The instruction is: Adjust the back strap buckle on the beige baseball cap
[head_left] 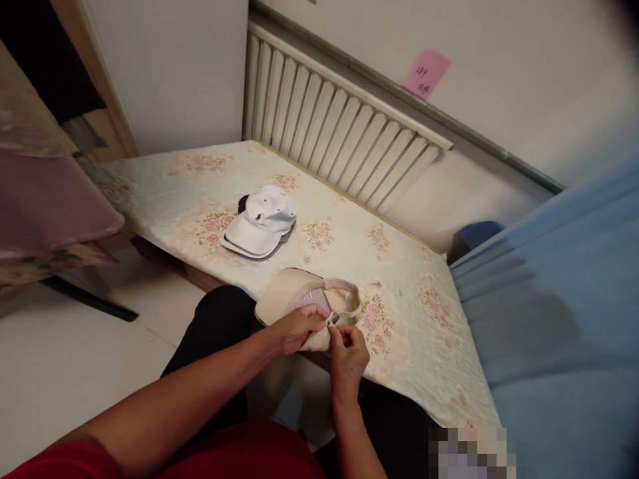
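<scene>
A beige baseball cap (282, 293) is held upside down at the near edge of the flowered table cover, its inside facing up and its brim pointing left. My left hand (302, 327) is closed on the cap's near side, beside the small buckle (333, 319) of the strap. Close to it, my right hand (349, 349) pinches the strap end by that buckle; the fingers hide part of it. Farther back, a white cap (267, 216) lies brim forward on top of darker caps.
The flowered cover (344, 259) spreads over a low table. Behind it stands a white radiator (319, 120), with a pink note (426, 72) on the wall above. A blue curtain (559, 319) hangs at right. Pink cloth (50, 206) covers something at left.
</scene>
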A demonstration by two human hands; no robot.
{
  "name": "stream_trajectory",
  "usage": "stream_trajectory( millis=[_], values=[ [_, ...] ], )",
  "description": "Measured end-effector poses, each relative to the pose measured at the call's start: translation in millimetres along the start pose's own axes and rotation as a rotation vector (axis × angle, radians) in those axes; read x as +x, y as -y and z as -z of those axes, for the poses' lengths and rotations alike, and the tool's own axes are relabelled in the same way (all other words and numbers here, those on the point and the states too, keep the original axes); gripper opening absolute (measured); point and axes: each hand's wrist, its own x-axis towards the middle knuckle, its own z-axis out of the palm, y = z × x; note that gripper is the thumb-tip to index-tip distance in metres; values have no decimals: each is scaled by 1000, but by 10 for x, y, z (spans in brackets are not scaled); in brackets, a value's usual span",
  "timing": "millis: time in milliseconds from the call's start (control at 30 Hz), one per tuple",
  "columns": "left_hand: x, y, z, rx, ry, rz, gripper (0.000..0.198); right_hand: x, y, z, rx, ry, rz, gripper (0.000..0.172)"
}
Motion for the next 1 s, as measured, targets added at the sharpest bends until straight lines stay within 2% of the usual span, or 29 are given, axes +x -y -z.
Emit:
stream_trajectory(
  millis=[200, 433, 500, 800, 1000],
  values=[
    [14, 10, 18, 1, 1, 5, 28, 36, -4, -8, -68, 70, 57, 24],
    [2, 15, 41, -20, 15, 25, 28, 131, -1, 63, -4, 296, -26, 21],
    [-2, 7, 40, -28, 26, 33, 27, 142, 9, 98, 16, 326, -24, 21],
    [5, -10, 41, -1, 52, 39, 28, 67, -44, 47, -166, 135, 86, 19],
    [3, 13, 73, -15, 46, 42, 27, 61, -46, 29, -140, 187, 85, 19]
  ],
)
